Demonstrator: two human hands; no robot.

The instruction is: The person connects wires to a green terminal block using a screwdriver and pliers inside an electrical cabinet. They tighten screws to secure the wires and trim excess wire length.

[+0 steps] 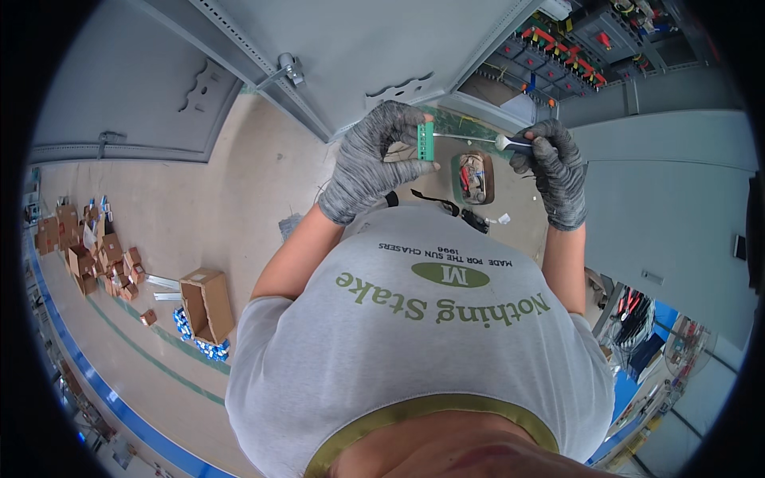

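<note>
My left hand (368,159), in a grey knit glove with bare fingertips, pinches a green terminal block (425,142) between thumb and fingers. A row of small openings runs down the face of the block. In my right hand (555,171), gloved the same way, is a screwdriver (502,143) with a dark and pale handle. Its thin metal shaft points left, and the tip is at or close to the block's right side; I cannot tell whether it touches. Both hands are raised in front of my chest.
Ahead stand grey cabinet doors (287,32); wired electrical gear (558,56) fills the cabinet at upper right. A small tub (488,177) of parts sits on the floor below my hands. Left are an open cardboard box (209,307) and several small cartons (107,255). A grey panel (669,199) rises at right.
</note>
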